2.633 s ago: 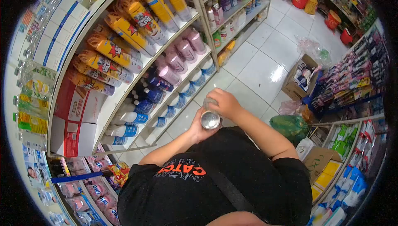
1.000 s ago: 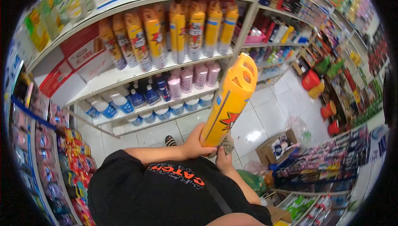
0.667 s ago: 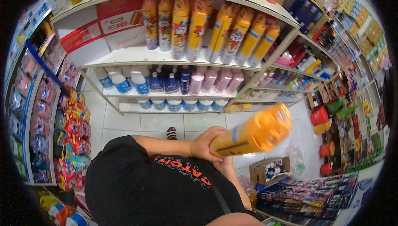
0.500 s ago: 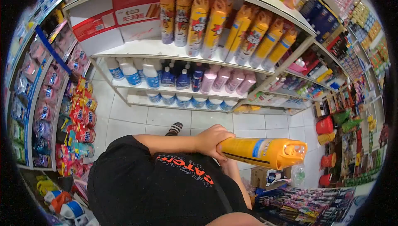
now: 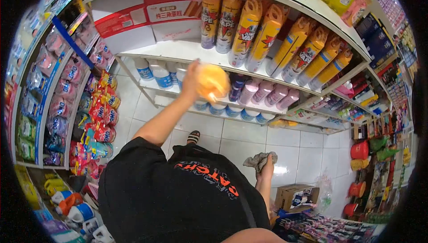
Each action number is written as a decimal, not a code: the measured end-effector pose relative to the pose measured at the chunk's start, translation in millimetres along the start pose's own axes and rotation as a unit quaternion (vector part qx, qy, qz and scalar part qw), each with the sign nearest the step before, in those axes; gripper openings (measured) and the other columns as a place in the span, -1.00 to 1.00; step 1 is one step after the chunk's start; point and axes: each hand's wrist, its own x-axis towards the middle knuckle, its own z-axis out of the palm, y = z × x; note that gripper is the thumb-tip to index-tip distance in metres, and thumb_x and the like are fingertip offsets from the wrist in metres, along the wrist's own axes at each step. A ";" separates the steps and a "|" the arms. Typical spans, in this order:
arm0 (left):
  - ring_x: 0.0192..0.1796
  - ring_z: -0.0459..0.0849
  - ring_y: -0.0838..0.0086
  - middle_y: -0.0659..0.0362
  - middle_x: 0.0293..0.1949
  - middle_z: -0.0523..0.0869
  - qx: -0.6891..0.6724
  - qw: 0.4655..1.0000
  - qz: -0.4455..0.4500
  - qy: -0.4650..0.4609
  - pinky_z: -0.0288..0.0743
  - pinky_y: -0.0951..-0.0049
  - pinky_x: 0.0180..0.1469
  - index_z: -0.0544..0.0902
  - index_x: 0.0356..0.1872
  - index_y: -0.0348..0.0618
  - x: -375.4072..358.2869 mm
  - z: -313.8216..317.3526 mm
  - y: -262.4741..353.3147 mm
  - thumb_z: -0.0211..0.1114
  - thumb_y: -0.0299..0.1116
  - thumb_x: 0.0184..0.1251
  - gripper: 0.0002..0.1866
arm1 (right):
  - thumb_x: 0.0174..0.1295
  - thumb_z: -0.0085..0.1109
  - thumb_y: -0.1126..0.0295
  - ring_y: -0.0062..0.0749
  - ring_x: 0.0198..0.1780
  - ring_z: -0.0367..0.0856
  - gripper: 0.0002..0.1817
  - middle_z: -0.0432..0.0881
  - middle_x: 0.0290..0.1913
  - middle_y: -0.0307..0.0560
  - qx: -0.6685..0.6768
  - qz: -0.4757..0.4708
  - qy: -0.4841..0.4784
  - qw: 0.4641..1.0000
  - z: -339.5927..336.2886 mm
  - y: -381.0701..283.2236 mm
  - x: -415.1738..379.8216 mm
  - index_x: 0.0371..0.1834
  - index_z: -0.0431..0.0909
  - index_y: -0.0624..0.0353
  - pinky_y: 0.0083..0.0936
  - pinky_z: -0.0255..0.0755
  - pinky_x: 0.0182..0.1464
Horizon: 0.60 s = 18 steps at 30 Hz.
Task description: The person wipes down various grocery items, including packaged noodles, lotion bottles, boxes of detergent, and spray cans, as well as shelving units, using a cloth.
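Observation:
My left hand (image 5: 190,82) is closed around an orange-yellow spray can (image 5: 212,81), blurred by motion, its capped end facing me in front of the shelf edge. On the upper shelf (image 5: 178,50) several similar cans (image 5: 244,33) stand upright, side by side. Lower and to the right, my right hand (image 5: 266,169) grips a crumpled grey cloth (image 5: 260,160) above the tiled floor.
A red and white carton (image 5: 174,11) lies left of the cans. White, blue and pink bottles (image 5: 264,92) line the lower shelf. Detergent bags (image 5: 103,113) fill the left rack. An open cardboard box (image 5: 290,197) sits on the floor at lower right.
The spray can in my left hand has moved up and left to the shelf. My right hand has come into clear view with the cloth, apart from the can.

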 end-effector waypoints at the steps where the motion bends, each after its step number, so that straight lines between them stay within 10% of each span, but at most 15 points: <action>1: -0.09 0.52 0.35 0.10 -0.15 0.53 0.021 0.999 -0.027 0.003 0.38 0.37 0.00 0.38 -0.05 -0.21 10.2 -7.5 -17.3 0.40 -0.34 -0.09 -0.46 | 0.23 -0.03 0.15 -0.26 -0.28 0.54 -0.65 0.52 -0.28 -0.02 0.007 0.013 0.008 1.000 0.2 3.7 3.4 -0.15 0.36 0.24 -0.32 0.49 -0.26; 18: -0.21 0.56 0.36 0.06 -0.26 0.55 -0.144 0.982 -0.117 -0.019 0.45 0.43 -0.16 0.31 -0.04 -0.30 124.5 -7.8 -128.1 0.37 -0.51 -0.13 -0.43 | 0.20 0.00 0.15 -0.36 -0.31 0.52 -0.66 0.51 -0.32 -0.10 -0.094 0.042 0.048 0.993 66.6 55.0 63.4 -0.15 0.38 0.20 -0.43 0.47 -0.26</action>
